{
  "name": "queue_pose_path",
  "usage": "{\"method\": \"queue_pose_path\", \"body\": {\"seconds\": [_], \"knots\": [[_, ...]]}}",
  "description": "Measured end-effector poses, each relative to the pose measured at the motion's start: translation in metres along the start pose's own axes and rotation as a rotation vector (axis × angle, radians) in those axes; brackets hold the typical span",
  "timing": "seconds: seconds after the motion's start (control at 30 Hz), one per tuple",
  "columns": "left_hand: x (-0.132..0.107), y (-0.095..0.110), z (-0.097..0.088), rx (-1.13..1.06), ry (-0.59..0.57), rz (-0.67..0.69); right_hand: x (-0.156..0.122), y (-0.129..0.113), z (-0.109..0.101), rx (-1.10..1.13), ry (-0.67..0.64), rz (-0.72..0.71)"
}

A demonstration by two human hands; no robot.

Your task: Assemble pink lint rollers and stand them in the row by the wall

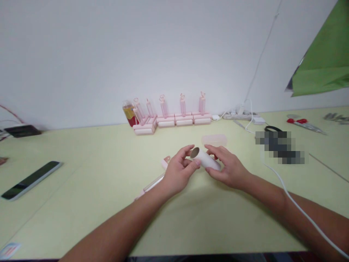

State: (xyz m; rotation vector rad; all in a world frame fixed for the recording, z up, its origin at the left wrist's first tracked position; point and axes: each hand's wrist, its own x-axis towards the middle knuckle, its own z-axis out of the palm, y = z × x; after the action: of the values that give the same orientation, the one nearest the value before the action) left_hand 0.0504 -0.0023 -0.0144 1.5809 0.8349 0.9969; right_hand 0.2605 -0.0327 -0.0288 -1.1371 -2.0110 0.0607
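Note:
A white cardboard tube (208, 160) is held tilted above the table, its brownish open end facing up and left. My left hand (181, 167) grips it near that open end, thumb on the front. Around the lower right part of the tube, my right hand (227, 165) is closed with thumb and fingers. Under my left forearm lies a long pink item with a clear section (154, 182), partly covered. Just behind my right hand a translucent pink box or lid (214, 139) rests on the table.
Several pink stands with upright clear tubes (183, 118) line the wall, beside a red-and-yellow packet (129, 112). A phone (31, 180) lies left. Right are a power strip (240, 115), red-handled scissors (305, 124) and a white cable (283, 185) crossing over my right forearm.

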Motion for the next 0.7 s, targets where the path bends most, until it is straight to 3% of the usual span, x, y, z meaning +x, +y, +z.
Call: {"method": "queue_pose_path", "body": {"seconds": [0.07, 0.17, 0.23, 0.37, 0.5, 0.6, 0.7], "knots": [[0.000, -0.001, -0.001, 0.019, 0.019, 0.026, 0.004, 0.020, -0.007, -0.045, 0.126, 0.079], [0.001, -0.002, -0.007, 0.110, 0.020, 0.058, 0.010, 0.065, -0.022, -0.136, 0.434, 0.322], [0.001, -0.003, -0.010, 0.165, 0.007, 0.063, 0.012, 0.095, -0.030, -0.159, 0.520, 0.442], [0.000, -0.005, -0.011, 0.250, 0.007, 0.056, 0.008, 0.133, -0.030, -0.190, 0.461, 0.645], [0.005, 0.000, -0.016, 0.393, 0.085, 0.045, 0.003, 0.143, -0.021, -0.230, 0.321, 0.666], [0.013, 0.013, -0.038, 0.699, 0.107, 0.020, 0.001, 0.145, -0.018, -0.211, 0.250, 0.671], [0.018, 0.027, -0.070, 1.055, 0.070, -0.121, 0.002, 0.147, -0.019, -0.179, 0.262, 0.701]]}}
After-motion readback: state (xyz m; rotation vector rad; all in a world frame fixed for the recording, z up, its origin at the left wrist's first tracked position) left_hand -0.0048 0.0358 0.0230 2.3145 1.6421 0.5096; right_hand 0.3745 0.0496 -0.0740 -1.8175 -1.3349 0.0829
